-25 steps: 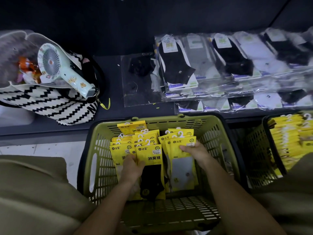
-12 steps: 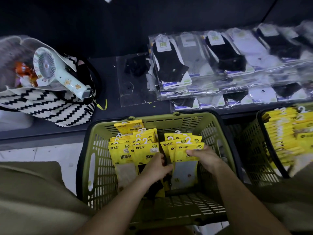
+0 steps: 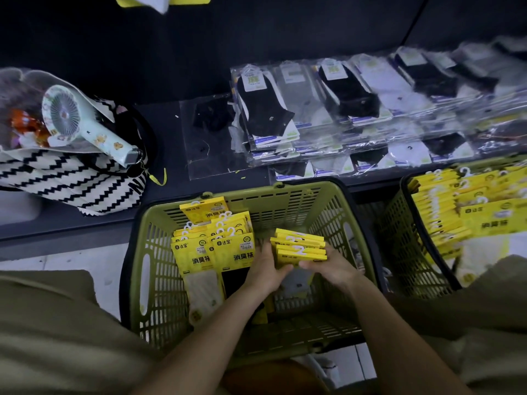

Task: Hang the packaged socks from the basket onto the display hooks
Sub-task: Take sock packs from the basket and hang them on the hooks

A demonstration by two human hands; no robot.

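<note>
Green plastic basket sits low centre, slotted walls, black rim. Both hands are inside it, clamped on one bundle of sock packs at about 3 o'clock of the basket's middle. Left hand presses the bundle's 9 o'clock side, fingers curled in toward it. Right hand cups the 3 o'clock side, thumb across the front, fingers wrapped behind. The bundle is several packs thick, seen mostly edge-on: bright yellow card headers, white plastic hanger hooks on top, and a pale sock showing below in a clear sleeve.

Other packs stand at the basket's 9 o'clock side. They have the same yellow headers with black print and white hooks; one shows a white sock, one a black sock.

A second basket at 3 o'clock of the first is full of yellow packs, blurred. A dark tabletop runs along 12 o'clock and carries rows of clear-bagged socks in black, grey and white. At 10 o'clock lies a black-and-white zigzag bag with a pale handheld fan on top.
</note>
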